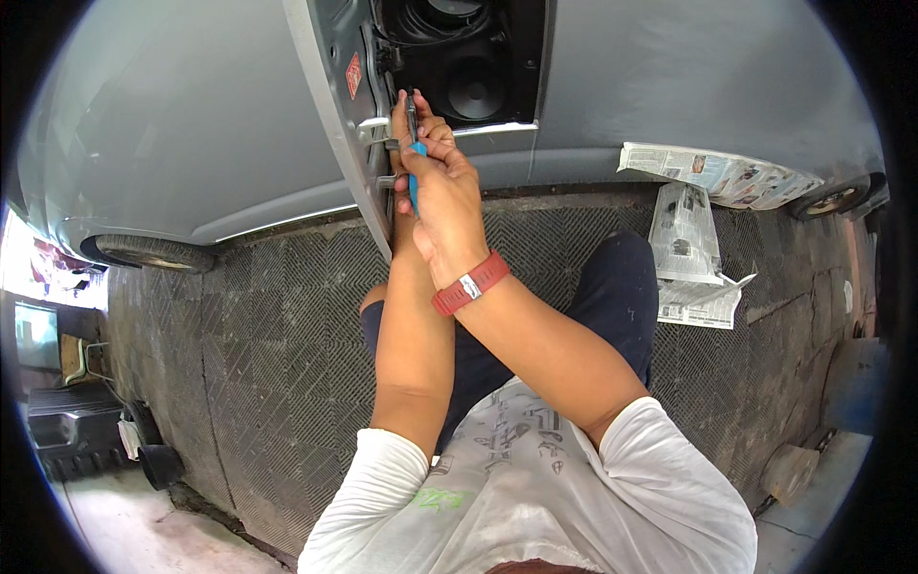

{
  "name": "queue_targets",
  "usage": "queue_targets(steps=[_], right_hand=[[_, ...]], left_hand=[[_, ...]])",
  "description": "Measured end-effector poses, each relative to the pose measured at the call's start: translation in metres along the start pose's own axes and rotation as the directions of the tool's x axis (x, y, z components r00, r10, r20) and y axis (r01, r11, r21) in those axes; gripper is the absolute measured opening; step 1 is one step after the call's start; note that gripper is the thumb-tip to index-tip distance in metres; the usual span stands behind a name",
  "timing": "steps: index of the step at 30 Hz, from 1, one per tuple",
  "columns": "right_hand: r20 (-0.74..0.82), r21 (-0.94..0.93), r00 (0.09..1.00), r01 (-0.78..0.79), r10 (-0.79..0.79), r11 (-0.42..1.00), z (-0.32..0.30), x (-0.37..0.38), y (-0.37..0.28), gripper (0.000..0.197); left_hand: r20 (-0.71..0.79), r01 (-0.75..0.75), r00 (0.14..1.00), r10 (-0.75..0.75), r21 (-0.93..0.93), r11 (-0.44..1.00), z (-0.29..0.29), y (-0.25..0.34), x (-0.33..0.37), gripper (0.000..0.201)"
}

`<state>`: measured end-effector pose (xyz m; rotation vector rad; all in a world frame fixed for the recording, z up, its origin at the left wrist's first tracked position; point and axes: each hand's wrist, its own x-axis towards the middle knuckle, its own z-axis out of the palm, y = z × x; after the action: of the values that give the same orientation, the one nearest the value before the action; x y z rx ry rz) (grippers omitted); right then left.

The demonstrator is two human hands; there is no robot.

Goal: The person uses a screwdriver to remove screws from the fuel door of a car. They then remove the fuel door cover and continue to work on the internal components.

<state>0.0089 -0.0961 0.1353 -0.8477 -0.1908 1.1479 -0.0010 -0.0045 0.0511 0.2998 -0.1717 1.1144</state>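
Note:
My right hand (448, 196), with a red band on its wrist, is closed around the blue handle of a slim hand tool (418, 182) that looks like a screwdriver. Its dark front part points away from me, up along the edge of the open vehicle door (330, 105). Around that front part curl the fingers of my left hand (435, 126), closed near the tip. What the tip touches is too small to make out. Two light metal brackets (375, 124) stick out of the door edge beside my hands. My left wrist lies partly behind my right hand.
Beyond the door edge, a dark opening in the grey vehicle body (631, 86) holds a round black part (475, 88). Newspaper sheets (722, 175) hang on the body at the right, others lie on the ribbed mat (277, 354). Wheels (153, 252) show at both sides.

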Motion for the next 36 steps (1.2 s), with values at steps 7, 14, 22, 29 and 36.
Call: queue_targets(steps=[7,14,22,29,36], right_hand=[[0.031,0.035,0.999,-0.026,0.025,0.999,-0.006,0.005,0.004,0.019],[0.022,0.029,0.999,0.026,-0.027,0.999,-0.003,0.001,0.002,0.020],[0.001,0.034,0.998,-0.062,0.062,0.998,-0.008,0.003,0.007,0.015],[0.001,0.064,0.998,0.070,-0.070,0.995,-0.008,0.009,0.015,0.011],[0.074,0.004,0.995,-0.069,0.069,0.998,-0.022,-0.001,0.009,0.020]], left_hand=[[-0.006,0.008,1.000,-0.008,0.006,1.000,0.000,0.001,-0.002,0.066],[-0.019,-0.015,1.000,0.016,0.051,0.999,0.013,-0.001,-0.005,0.062],[0.103,0.002,0.995,0.001,-0.029,1.000,-0.024,0.009,0.016,0.066],[-0.048,0.079,0.995,-0.084,-0.095,0.992,-0.009,-0.005,0.001,0.052],[0.002,0.243,0.969,-0.245,-0.137,0.960,-0.029,0.013,0.019,0.037]])
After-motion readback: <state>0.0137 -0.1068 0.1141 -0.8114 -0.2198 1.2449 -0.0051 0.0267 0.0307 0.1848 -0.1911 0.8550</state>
